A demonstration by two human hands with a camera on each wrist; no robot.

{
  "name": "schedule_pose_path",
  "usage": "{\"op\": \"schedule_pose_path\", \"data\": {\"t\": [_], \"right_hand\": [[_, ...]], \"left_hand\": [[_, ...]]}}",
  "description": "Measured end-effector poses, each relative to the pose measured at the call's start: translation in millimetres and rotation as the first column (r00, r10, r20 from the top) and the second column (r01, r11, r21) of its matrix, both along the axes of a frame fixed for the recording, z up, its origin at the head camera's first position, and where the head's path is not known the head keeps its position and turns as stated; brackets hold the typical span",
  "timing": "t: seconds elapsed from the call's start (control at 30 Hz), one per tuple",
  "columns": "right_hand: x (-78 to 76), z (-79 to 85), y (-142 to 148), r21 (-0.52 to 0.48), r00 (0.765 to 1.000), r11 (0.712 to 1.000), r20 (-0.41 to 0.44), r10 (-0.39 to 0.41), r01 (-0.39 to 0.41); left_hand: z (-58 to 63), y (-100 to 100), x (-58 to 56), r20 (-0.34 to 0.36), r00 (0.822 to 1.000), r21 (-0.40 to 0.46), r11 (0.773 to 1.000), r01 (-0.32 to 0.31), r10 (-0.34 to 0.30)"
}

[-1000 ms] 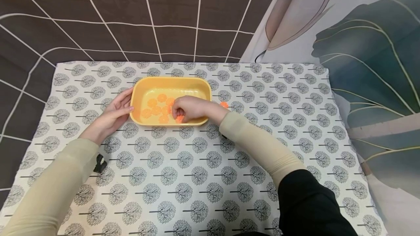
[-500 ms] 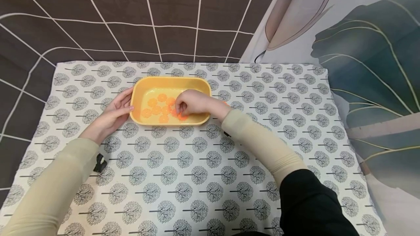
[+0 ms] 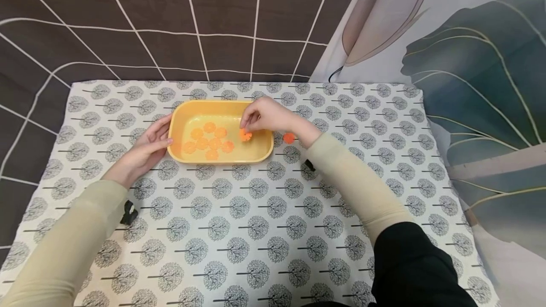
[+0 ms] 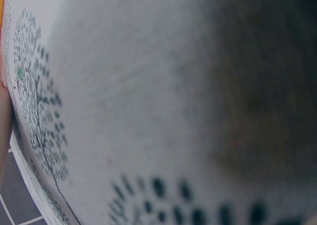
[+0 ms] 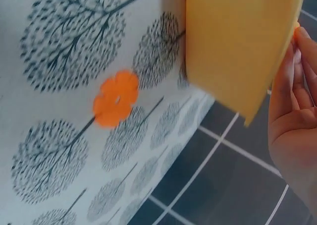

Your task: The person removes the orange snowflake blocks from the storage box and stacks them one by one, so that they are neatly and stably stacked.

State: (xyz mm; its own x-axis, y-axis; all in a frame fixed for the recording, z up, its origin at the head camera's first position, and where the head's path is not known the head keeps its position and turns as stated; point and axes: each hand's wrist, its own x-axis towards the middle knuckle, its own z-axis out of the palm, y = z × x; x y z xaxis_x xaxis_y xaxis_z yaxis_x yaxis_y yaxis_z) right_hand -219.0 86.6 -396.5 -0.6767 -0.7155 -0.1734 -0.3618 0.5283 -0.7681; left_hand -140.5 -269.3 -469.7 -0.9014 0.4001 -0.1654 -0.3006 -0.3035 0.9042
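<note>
The left hand (image 3: pixel 149 148), uncurled, touches the left end of the yellow plastic-looking oblong tray (image 3: pixel 204 107), seemingly steadying it, while the right hand (image 3: pixel 269 115) pinches a flat orange flower-shaped piece (image 3: pixel 245 135) over the tray's right half.

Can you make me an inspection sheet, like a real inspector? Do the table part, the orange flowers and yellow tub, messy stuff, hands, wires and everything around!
Surface: tree-print cloth, white with dark trees.
Job's things: yellow tub on the cloth, with several orange flower pieces inside; a loose flower lies on the cloth, right of the tub.
Clutter: small black object by the left sleeve, perhaps the worn camera; nothing else seen.
Left hand: touches the tub's left end.
Right hand: pinches a held flower over the tub.
Cables: thin dark cord behind the cloth's far edge.
Surroundings: dark backdrop with white grid lines; leaf-patterned drape at right.
</note>
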Motion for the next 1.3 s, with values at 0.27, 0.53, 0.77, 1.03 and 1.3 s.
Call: {"op": "schedule_pose_path", "data": {"t": [0.27, 0.53, 0.77, 1.03, 1.3], "right_hand": [[-5.0, 4.7, 31.0, -0.044, 0.992, 0.992, 0.019, -0.121, 0.122], [-3.3, 2.4, 68.3, -0.134, 0.975, 0.967, 0.076, -0.209, 0.218], [-0.7, -7.8, 95.0, -0.125, 0.935, 0.932, 0.157, -0.319, 0.339], [3.5, -26.6, 112.6, -0.061, 0.914, 0.926, 0.198, -0.356, 0.373], [7.3, -46.1, 121.5, -0.016, 0.912, 0.927, 0.185, -0.365, 0.375]], "left_hand": [[0.5, -0.1, 0.9, -0.019, 1.000, 0.007, 1.000, 0.007, -0.007], [0.9, 0.3, 1.1, -0.015, 1.000, -0.004, 1.000, 0.008, -0.008], [1.6, 0.2, 0.7, 0.002, 1.000, -0.026, 1.000, 0.005, -0.005], [1.4, -0.2, 1.1, -0.007, 1.000, -0.017, 1.000, 0.007, -0.007], [1.2, 0.0, 0.7, -0.006, 1.000, -0.002, 1.000, 0.006, -0.006]]}}
